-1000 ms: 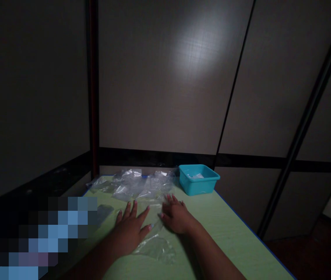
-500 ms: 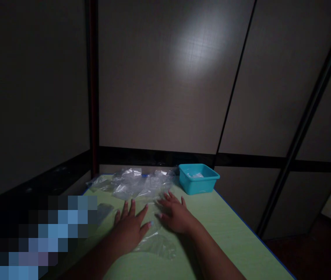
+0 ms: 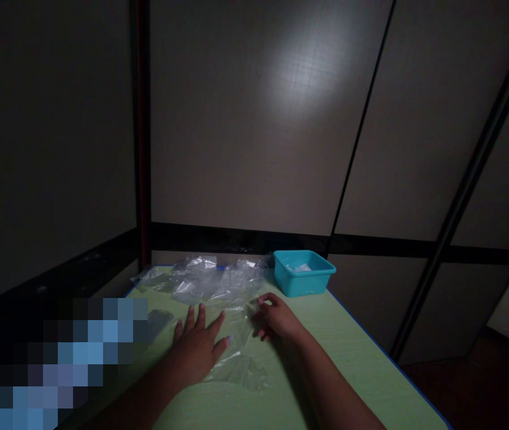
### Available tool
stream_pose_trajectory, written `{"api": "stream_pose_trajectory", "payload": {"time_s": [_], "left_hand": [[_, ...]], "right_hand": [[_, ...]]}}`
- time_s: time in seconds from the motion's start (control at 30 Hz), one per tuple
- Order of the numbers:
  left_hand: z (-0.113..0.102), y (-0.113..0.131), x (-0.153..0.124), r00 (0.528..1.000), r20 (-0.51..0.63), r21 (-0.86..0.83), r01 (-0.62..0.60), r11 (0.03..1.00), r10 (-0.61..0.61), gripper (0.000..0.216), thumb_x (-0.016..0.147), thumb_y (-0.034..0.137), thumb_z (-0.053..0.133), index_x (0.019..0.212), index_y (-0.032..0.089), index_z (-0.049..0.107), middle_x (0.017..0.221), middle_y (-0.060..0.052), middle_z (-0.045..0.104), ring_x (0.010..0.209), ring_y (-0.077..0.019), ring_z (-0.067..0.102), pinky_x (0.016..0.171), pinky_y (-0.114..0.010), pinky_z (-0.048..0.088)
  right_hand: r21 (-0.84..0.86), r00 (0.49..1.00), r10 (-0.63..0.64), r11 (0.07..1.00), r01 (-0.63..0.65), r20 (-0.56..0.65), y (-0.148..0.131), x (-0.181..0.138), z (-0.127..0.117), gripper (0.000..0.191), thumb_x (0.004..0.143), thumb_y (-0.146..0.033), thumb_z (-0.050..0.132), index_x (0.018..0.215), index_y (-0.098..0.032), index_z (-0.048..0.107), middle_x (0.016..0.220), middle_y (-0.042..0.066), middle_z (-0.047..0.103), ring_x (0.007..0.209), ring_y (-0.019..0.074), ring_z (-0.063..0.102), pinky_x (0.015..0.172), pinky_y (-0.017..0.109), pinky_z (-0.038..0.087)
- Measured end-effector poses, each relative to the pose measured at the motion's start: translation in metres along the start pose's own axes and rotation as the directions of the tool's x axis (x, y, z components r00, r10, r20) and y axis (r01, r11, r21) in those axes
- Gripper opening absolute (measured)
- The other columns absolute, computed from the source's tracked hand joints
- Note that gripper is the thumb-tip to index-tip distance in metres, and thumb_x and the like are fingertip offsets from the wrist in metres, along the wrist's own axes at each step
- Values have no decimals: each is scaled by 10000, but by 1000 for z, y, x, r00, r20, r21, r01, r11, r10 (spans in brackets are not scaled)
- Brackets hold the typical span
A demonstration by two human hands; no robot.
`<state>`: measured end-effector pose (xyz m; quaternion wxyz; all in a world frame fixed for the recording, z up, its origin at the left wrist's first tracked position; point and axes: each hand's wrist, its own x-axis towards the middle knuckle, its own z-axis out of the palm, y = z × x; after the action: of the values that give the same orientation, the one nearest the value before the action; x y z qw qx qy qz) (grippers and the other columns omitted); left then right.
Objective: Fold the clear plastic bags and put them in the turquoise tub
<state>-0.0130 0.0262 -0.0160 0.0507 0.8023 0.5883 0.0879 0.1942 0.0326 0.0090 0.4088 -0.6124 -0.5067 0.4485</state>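
A clear plastic bag (image 3: 239, 365) lies spread on the green table. My left hand (image 3: 198, 349) rests flat on the bag with its fingers spread. At the bag's upper right edge, my right hand (image 3: 276, 316) has its thumb and forefinger pinched together on the plastic, and its other fingers are curled below. Beyond both hands is a crumpled heap of clear plastic bags (image 3: 209, 280). The left hand and forearm hide part of the spread bag.
A turquoise plastic basket (image 3: 303, 280) with something pale inside stands at the table's far right corner. On the left lies a flat greyish clear packet (image 3: 159, 323). The green table (image 3: 348, 358) has a blue edge, with wardrobe-like panels (image 3: 245, 131) behind it.
My right hand has gone from lying flat with fingers spread to pinching the bag's upper right edge. My left hand stays on the bag.
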Motion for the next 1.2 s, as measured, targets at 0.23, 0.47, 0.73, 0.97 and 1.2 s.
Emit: {"api": "stream_pose_trajectory", "payload": {"time_s": [0.23,0.47,0.73,0.97,1.2], "left_hand": [[0,0,-1,1000,4,14,-4,1000,4,614,771,575,340,1324,316,278,1431,-110,147,1282,-383,18,961,-560,102],[2,0,0,1000,9,0,-9,1000,9,624,774,583,334,1331,310,265,1435,-102,133,1284,-381,19,956,-571,94],[-3,1,-3,1000,14,-14,-25,1000,26,614,772,600,324,1324,341,255,1436,-105,120,1273,-396,-6,955,-572,97],[-2,1,-2,1000,22,-18,-13,1000,14,601,770,582,337,1316,337,283,1437,-84,122,1278,-389,3,965,-564,91],[-1,0,-1,1000,20,-5,-23,1000,23,619,761,598,342,1320,343,263,1433,-98,140,1272,-400,-2,963,-562,94]], "right_hand": [[163,951,-104,985,58,290,-5,-10,5,317,759,-426,477,972,-196,427,780,14,583,354,83,529,283,166,358],[172,928,-144,981,89,345,-12,-19,9,395,744,-406,508,1073,-207,417,814,11,567,391,89,546,306,167,369],[276,813,-311,942,193,493,-16,-26,10,497,766,-412,528,1218,-279,369,1049,54,539,505,87,593,381,173,417],[261,823,-296,947,187,485,-15,-26,11,462,749,-456,538,1134,-211,465,827,15,587,439,71,555,379,162,396],[151,912,-273,960,237,306,-16,-21,9,396,727,-462,533,992,-169,528,668,-22,546,303,48,415,291,174,311]]}}
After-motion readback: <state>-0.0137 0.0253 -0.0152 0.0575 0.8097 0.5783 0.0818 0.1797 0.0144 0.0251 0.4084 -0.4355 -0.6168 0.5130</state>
